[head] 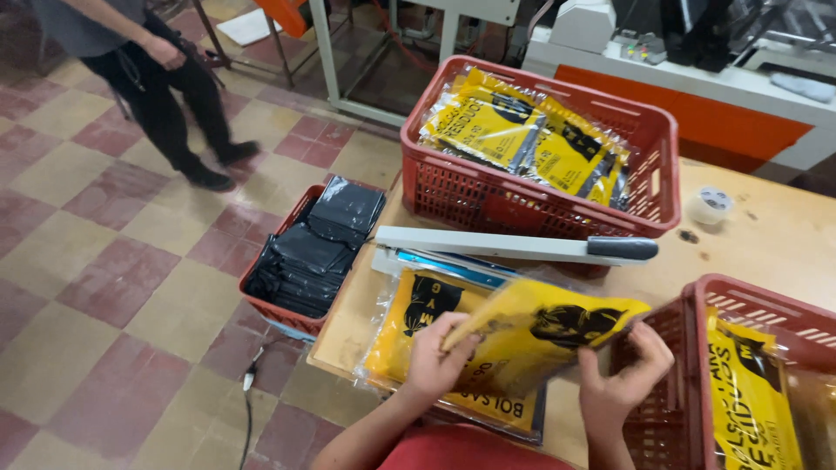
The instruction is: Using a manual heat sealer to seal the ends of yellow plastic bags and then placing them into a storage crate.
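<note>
Left hand [435,357] and right hand [627,370] both pinch the same yellow-and-black plastic packet [540,335], fingers closed on its two ends, holding it just above the wooden table [775,244]. Another packet [418,318] lies flat underneath, beside the heat sealer [514,245]. Red crate [540,204] behind holds more packets; a floor crate [287,309] holds black bags [318,248].

You are working at a wooden table [766,235]. A red crate [488,196] of yellow packets is sitting at its far side, and a second red crate [697,348] is standing at your right. Between them a long white heat sealer [488,245] is lying across the top. A stack of yellow packets [409,322] is resting flat near you. A tape roll [712,204] is sitting just beyond the far crate.
</note>
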